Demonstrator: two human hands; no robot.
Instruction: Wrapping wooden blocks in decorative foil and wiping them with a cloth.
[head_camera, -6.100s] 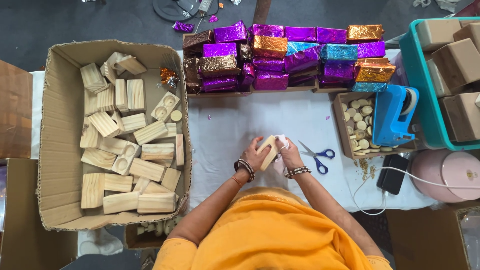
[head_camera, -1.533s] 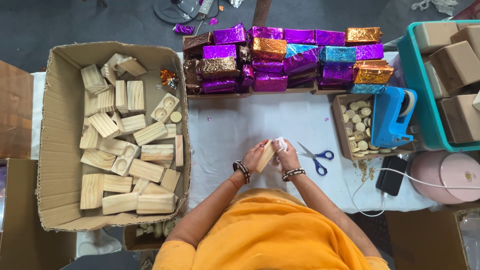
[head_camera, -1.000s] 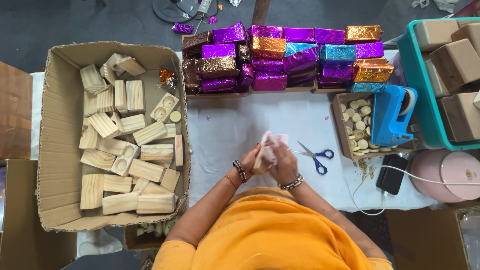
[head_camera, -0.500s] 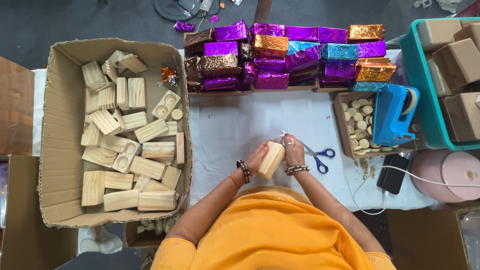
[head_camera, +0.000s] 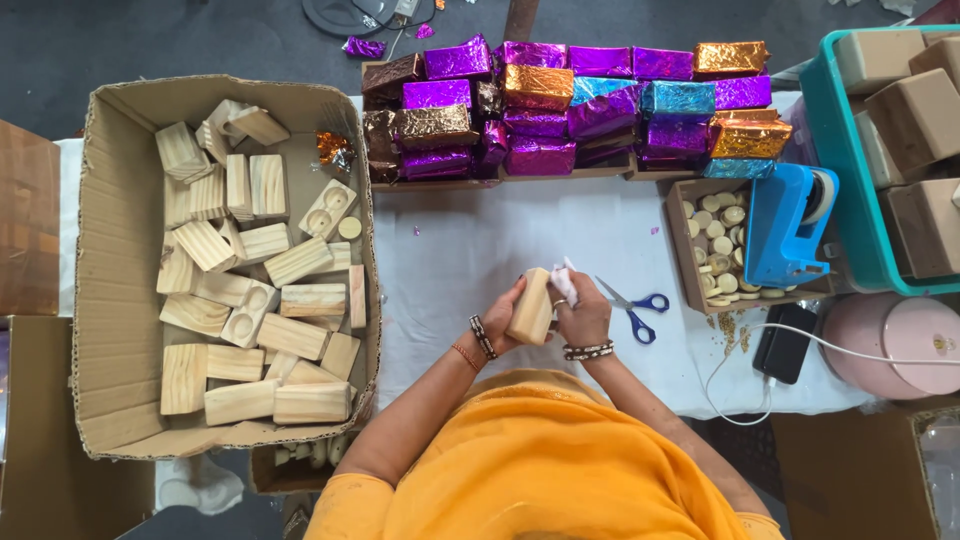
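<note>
Pale, plain wooden block (head_camera: 531, 307); upright in left hand (head_camera: 507, 322).

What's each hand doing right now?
Left hand: closed on the wooden block.
Right hand: holding a white cloth against the block.

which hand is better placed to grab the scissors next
Right, probably. The blue-handled scissors lie on the white table just beside the right hand, which pinches only a small white cloth. The left hand is farther off and grips the wooden block.
</note>
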